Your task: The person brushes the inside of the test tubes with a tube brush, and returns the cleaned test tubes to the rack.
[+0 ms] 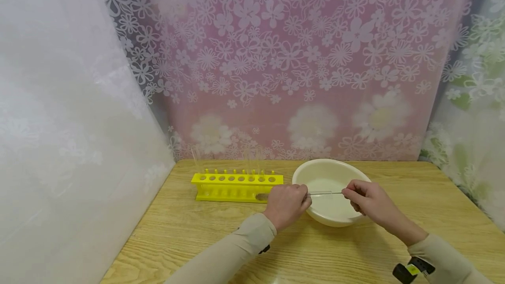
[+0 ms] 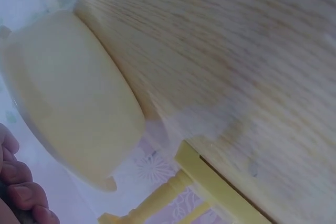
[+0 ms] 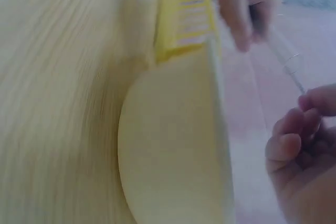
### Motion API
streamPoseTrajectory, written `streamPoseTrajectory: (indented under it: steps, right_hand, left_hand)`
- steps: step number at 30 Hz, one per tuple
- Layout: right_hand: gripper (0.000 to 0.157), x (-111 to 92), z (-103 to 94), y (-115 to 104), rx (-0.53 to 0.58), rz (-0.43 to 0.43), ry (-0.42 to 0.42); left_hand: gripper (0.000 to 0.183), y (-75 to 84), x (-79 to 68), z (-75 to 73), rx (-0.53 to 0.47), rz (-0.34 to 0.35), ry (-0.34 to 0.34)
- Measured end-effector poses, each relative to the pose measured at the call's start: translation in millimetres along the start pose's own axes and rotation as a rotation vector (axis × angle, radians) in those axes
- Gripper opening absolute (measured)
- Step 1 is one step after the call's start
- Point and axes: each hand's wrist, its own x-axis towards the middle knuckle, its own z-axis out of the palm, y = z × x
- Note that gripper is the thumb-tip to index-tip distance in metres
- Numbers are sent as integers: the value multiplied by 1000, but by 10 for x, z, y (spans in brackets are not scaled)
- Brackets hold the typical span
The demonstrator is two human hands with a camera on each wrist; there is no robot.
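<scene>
Over the white basin (image 1: 333, 222), my left hand (image 1: 287, 205) grips a clear glass test tube (image 1: 321, 193), held nearly level with its mouth toward the right. A grey-brown brush head (image 1: 261, 197) shows at the tube's far left end, past my fist. From the mouth comes a thin wire handle (image 1: 338, 193), pinched between the thumb and fingers of my right hand (image 1: 372, 205). The right wrist view shows the wire (image 3: 299, 83) running out of the tube (image 3: 283, 53) to my right fingertips (image 3: 310, 98). My left fingers hide the tube's middle.
Left of the basin stands a yellow test tube rack (image 1: 236, 179) with several clear tubes (image 1: 197, 157) upright in it. Both sit on a wood-grain table (image 1: 158, 240). A flowered curtain (image 1: 292, 65) hangs behind, with pale sheeting (image 1: 71, 113) on the left side.
</scene>
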Motion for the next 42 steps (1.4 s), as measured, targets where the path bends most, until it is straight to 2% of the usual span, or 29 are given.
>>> streamPoseTrajectory:
  steps: [4,6,8,10,12,16,19,21,23,27,30,33,36,38,41,42]
  right_hand:
    - [30,47,-58,-13,255,263,-100]
    - [30,61,-72,-12,300,333,-127]
    - [30,59,-67,-11,277,348,-127]
    - [32,47,-45,-3,196,295,-106]
    - [30,24,-6,10,79,183,-52]
    - [10,-10,65,39,-188,-155,101]
    - [30,-17,60,54,-345,-386,186]
    - [39,-16,39,67,-394,-488,193]
    - [41,-11,26,86,-424,-570,194]
    - [3,7,22,124,-481,-691,209]
    - [34,21,33,143,-538,-765,242]
    - [39,32,42,146,-575,-808,266]
    - [39,31,44,132,-587,-813,268]
    - [35,18,41,119,-576,-783,250]
    - [11,-10,34,87,-516,-676,203]
    - [8,-21,32,77,-486,-626,188]
  left_hand:
    - [29,6,3,9,35,23,26]
    - [28,6,1,19,38,21,22]
    - [27,3,-5,20,32,12,1]
    - [27,-5,-14,22,22,-6,-27]
    - [28,-15,-23,15,4,-25,-53]
    - [31,-40,-27,15,-25,-38,-56]
    - [31,-50,-21,21,-33,-38,-46]
    - [29,-49,-20,18,-37,-44,-54]
    - [28,-48,-20,19,-35,-50,-60]
    - [27,-42,-24,6,-36,-51,-62]
    - [28,-34,-29,-9,-46,-40,-58]
    - [29,-31,-36,-5,-54,-31,-51]
    - [30,-33,-39,3,-54,-27,-43]
    - [30,-34,-38,4,-53,-27,-41]
    - [29,-31,-35,-1,-48,-27,-42]
    - [30,-29,-33,-5,-42,-24,-43]
